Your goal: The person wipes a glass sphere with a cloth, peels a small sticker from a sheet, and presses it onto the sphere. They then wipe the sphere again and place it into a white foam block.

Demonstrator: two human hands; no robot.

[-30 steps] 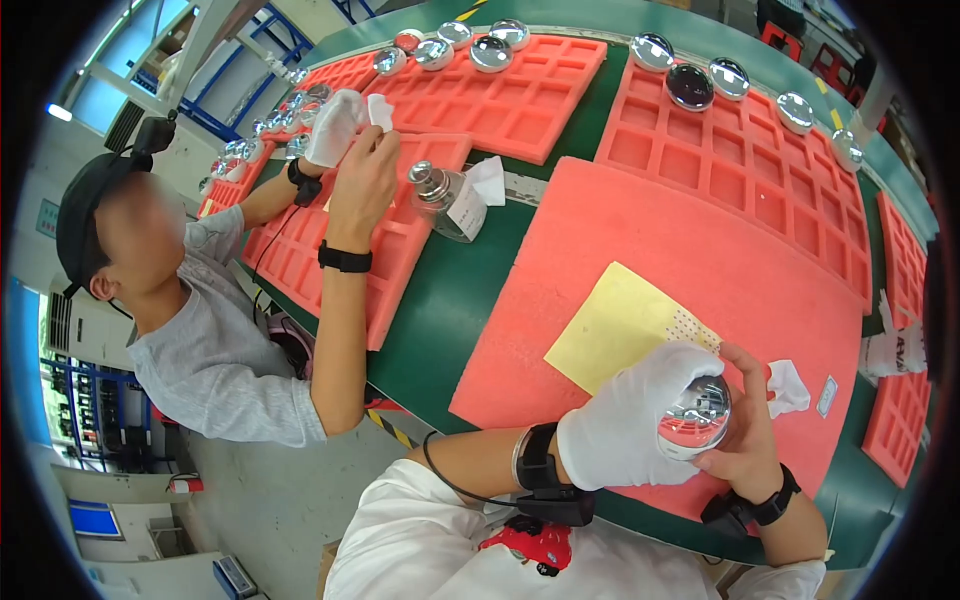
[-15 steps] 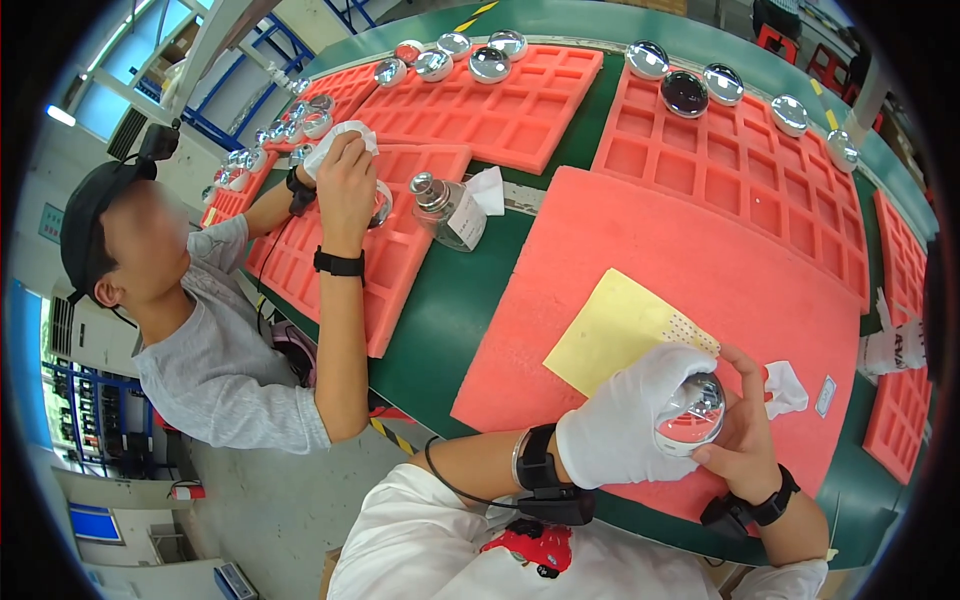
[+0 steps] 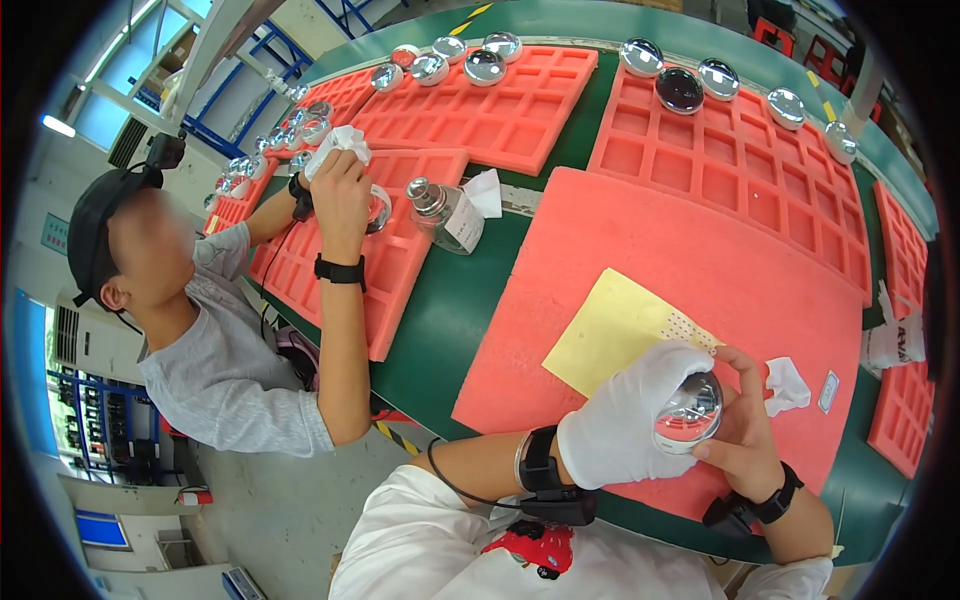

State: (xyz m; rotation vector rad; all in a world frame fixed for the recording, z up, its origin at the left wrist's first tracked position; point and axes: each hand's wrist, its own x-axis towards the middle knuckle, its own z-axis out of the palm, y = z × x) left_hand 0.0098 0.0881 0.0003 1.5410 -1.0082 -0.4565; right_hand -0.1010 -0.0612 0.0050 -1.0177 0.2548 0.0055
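A round, shiny glass lens (image 3: 690,412) is held between both my hands, above the near part of a flat red foam board (image 3: 545,270). My left hand (image 3: 622,418), in a white glove, wraps round the lens from its left side. From the right, my bare right hand (image 3: 748,440) grips the lens rim with its thumb low and its fingers higher up. Part of the lens is hidden behind the glove. Just beyond my left hand lies a yellow sheet (image 3: 600,330) with a patch of small dark dots. A crumpled white tissue (image 3: 787,387) lies beside my right hand.
Red foam trays (image 3: 735,165) with square pockets stand across the green table (image 3: 435,345), several lenses (image 3: 719,79) along their far edges. A glass bottle (image 3: 445,215) with a metal top stands left of the board. At the left, a co-worker (image 3: 225,340) holds a white cloth.
My hands keep almost the same grip on the lens, and its reflections have shifted slightly. The co-worker's hand with the cloth has moved a little.
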